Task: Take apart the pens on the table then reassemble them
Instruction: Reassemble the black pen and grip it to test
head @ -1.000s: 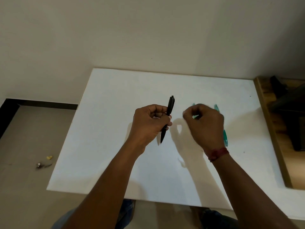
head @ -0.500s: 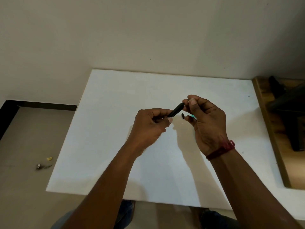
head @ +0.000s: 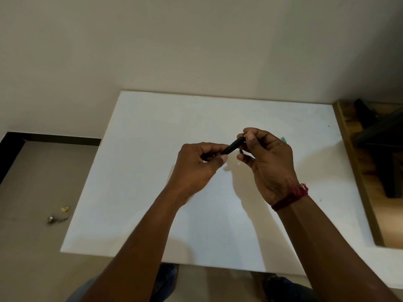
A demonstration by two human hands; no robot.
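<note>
Watching left to right: left hand [head: 196, 168] curled round the near end of the black pen [head: 233, 147], held above mid-surface [head: 141, 171] | right hand [head: 270, 162] pinching its far end, thumb against forefinger | green pen [head: 283, 139] peeks out just behind that hand | risk, I judge: twisting may spring a small part loose, and it could roll off the edge.

The black pen [head: 234, 146] now tilts rightward, its end pinched by the right hand [head: 270, 164].
</note>
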